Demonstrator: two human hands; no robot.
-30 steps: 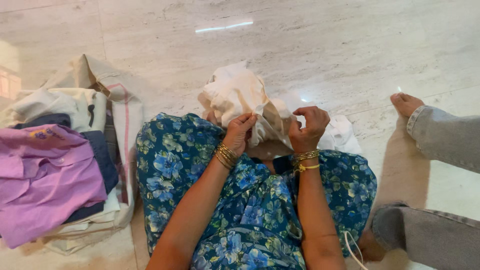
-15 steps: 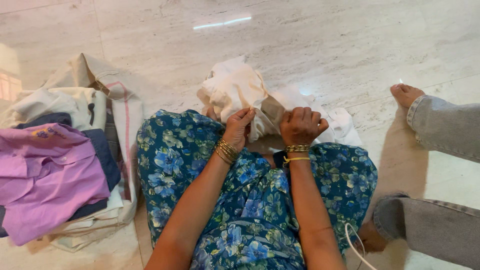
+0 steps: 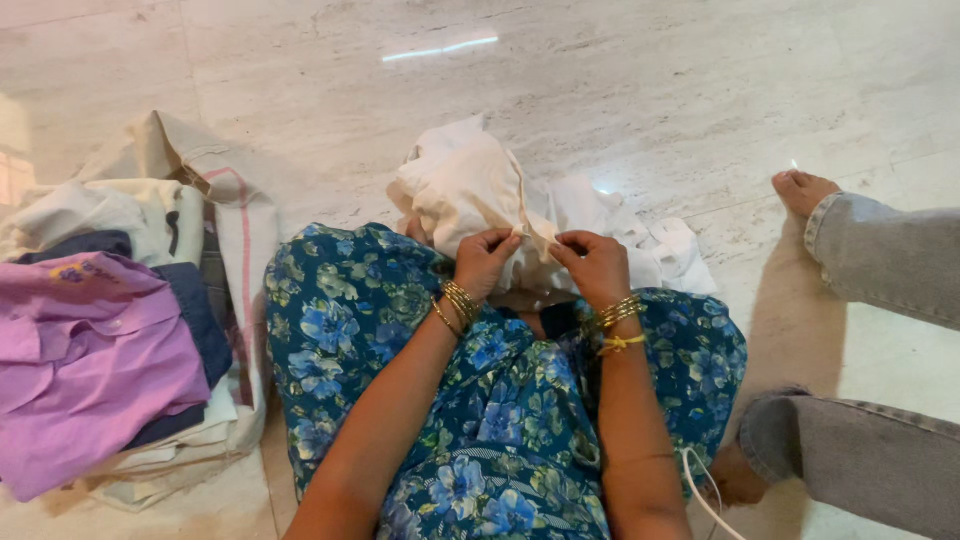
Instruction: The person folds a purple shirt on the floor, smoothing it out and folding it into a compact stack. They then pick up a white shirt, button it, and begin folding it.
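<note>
Both hands, left point(image 3: 487, 262) and right point(image 3: 596, 262), pinch one edge of a cream cloth point(image 3: 470, 190) bunched over the lap and trailing onto the floor point(image 3: 640, 90). It looks soft, light and limp, best held along that hem. One clothes pile point(image 3: 110, 320) sits left; another person's two legs point(image 3: 880, 270) are right.

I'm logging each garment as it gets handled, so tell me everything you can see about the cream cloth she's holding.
The cream cloth is a soft, crumpled garment of plain off-white woven fabric, bunched into a mound on the pale stone floor just past the person's knees. A stitched edge or seam runs down its front. The left hand and right hand pinch that edge close together. It lies against more rumpled white fabric to its right.
</note>
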